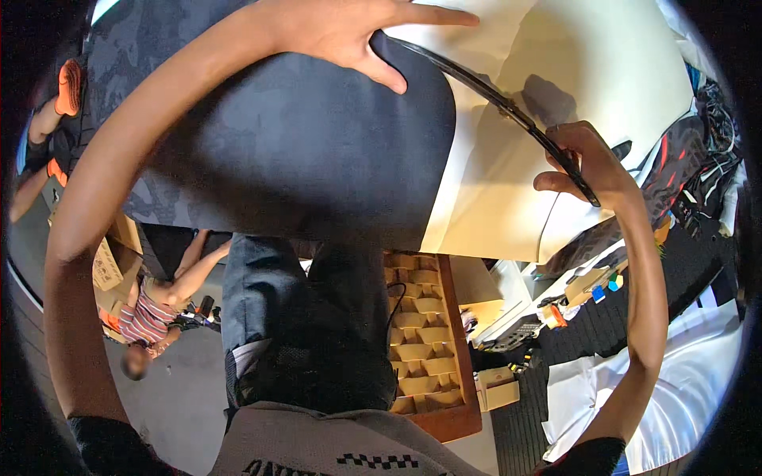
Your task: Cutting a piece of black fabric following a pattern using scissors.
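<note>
A large dark grey sheet (317, 143) with a faint mottled pattern lies in front of me, its right edge curved. Beside it, and partly under it, spreads a cream-coloured sheet (492, 182). My left hand (349, 32) rests at the far edge of the dark sheet, thumb and fingers spread wide. From near its thumb a long, thin, black, slightly bent strip (492, 95) runs down to the right over the cream sheet. Around its near end my right hand (591, 163) is closed, with the thumb apart; the strip's exact kind is unclear.
Below the sheets is a woven seat with a wooden frame (468, 397). Another person in a striped top (155, 309) is at the left, near cardboard boxes (111, 266). An orange sock (69, 87) shows at the far left. White cloth (675, 389) lies lower right.
</note>
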Tool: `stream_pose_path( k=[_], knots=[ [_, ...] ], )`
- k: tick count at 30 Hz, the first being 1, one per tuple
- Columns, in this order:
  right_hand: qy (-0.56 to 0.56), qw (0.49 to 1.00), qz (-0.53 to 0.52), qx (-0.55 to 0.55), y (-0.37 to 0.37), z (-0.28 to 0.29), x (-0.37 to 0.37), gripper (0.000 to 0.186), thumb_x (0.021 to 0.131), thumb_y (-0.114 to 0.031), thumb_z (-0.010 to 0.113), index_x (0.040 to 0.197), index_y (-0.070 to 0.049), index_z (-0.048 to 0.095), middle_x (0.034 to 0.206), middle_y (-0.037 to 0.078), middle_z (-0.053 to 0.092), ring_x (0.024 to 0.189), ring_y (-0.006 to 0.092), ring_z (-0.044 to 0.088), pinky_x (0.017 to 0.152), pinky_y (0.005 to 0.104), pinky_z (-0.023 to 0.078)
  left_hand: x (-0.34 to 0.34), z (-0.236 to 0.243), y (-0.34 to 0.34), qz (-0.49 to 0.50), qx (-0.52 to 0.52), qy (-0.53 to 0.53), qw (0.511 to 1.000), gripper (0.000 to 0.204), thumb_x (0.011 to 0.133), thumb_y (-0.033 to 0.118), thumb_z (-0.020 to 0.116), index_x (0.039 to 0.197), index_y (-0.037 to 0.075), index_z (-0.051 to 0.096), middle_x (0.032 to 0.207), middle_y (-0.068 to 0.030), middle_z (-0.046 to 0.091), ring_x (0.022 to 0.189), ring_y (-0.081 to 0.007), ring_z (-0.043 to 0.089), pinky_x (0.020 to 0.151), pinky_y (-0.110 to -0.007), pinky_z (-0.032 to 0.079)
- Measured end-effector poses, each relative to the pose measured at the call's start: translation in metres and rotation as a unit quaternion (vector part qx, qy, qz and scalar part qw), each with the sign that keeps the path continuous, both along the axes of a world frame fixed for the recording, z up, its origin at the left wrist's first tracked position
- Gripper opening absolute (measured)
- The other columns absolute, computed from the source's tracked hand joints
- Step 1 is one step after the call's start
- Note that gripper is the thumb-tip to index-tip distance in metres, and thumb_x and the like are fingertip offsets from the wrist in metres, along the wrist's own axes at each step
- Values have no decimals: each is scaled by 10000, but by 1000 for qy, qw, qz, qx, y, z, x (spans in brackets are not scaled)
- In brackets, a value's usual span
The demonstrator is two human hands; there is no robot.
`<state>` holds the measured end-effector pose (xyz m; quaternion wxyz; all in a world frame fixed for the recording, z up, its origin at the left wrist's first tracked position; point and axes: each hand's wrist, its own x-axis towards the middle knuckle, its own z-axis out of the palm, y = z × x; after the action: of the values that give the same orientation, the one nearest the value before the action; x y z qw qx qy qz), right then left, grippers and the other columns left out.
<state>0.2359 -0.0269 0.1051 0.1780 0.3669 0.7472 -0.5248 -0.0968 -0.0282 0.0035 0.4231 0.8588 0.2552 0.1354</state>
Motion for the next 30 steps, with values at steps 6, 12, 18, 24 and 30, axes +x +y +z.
stream_pose_path(
  k=[6, 12, 18, 24, 30],
  knots=[
    [2, 1000, 27, 15, 5, -4, 1, 536, 698, -395, 860, 555, -50, 475, 465, -6, 385, 430, 139, 291, 463, 297, 268, -3, -22, -7, 54, 96, -87, 990, 738, 864, 594, 592, 1444, 168, 426, 1280, -149, 602, 842, -290, 630, 864, -354, 490],
    [9, 999, 24, 32, 2, -5, 6, 543, 703, -400, 854, 565, -36, 476, 480, 9, 400, 446, 155, 307, 474, 302, 277, -3, -7, -6, 47, 75, -3, 996, 962, 717, 707, 660, 1447, 131, 414, 1272, -182, 595, 904, -301, 628, 882, -370, 478],
    [32, 994, 55, 86, -4, -8, 8, 551, 703, -425, 847, 583, -22, 491, 488, 14, 404, 452, 168, 315, 483, 302, 284, -1, 3, -4, 8, -76, -28, 997, 868, 827, 742, 448, 1394, 85, 474, 1540, -182, 276, 1404, -321, 280, 1040, -466, 279],
    [12, 999, -1, 53, -13, -6, 9, 547, 703, -432, 845, 591, -19, 505, 490, 13, 407, 452, 169, 323, 484, 305, 287, 0, 3, 0, -17, -81, -2, 997, 880, 829, 753, 431, 1388, 75, 483, 1540, -182, 276, 1404, -321, 281, 1041, -463, 278],
    [-110, 992, -50, -35, -12, 1, -3, 477, 666, -392, 873, 681, -27, 567, 645, 23, 477, 577, 160, 419, 576, 290, 352, 1, -4, -1, -26, -101, -34, 994, 891, 831, 761, 415, 1383, 65, 487, 1538, -184, 279, 1403, -322, 281, 1041, -466, 276]
  ],
)
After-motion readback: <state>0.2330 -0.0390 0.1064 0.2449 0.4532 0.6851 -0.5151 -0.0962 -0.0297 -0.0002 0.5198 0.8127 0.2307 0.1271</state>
